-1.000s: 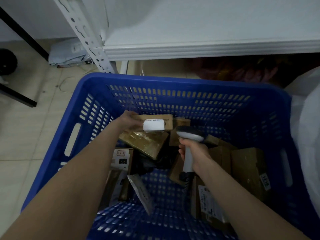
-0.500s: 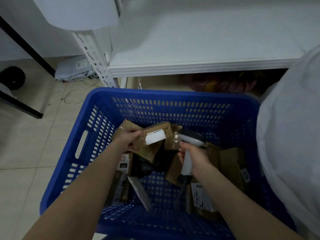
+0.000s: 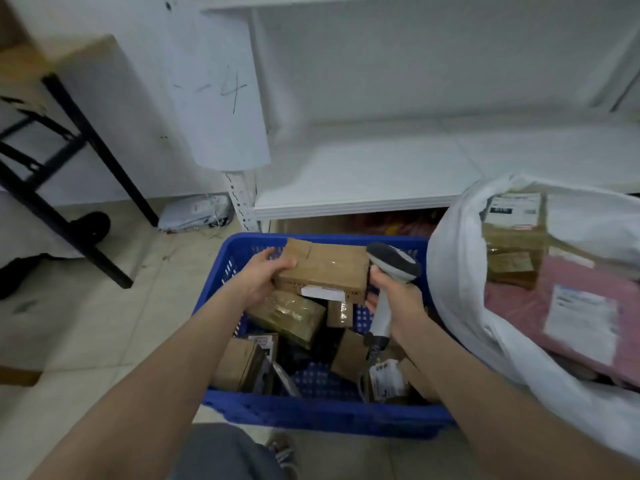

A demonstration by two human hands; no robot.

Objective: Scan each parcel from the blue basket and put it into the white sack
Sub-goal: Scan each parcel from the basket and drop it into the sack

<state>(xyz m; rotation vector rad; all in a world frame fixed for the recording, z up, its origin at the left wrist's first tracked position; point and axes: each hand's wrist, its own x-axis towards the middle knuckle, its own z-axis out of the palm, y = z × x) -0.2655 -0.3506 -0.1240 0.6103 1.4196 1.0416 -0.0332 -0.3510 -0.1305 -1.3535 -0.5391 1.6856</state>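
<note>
Scanning seems the step in hand: the left hand (image 3: 263, 271) grips a brown parcel (image 3: 325, 268) above the blue basket (image 3: 311, 414) at centre frame, the right hand (image 3: 394, 296) grips the scanner (image 3: 391, 265) just beside it, and the next move likely carries the parcel right into the white sack (image 3: 460, 271).

Basket (image 3: 311, 415), lower centre: blue moulded plastic, perforated, faint sheen.
Parcel (image 3: 325, 268), centre: brown cardboard, seen wrapped in glossy clear tape; white paper label (image 3: 322, 293) is attached.
Scanner (image 3: 391, 263): smooth grey-and-white plastic.
Sack (image 3: 453, 271), right: thin white sheeting, crinkled, dull.
Floor (image 3: 86, 323), left: smooth pale tile.
</note>
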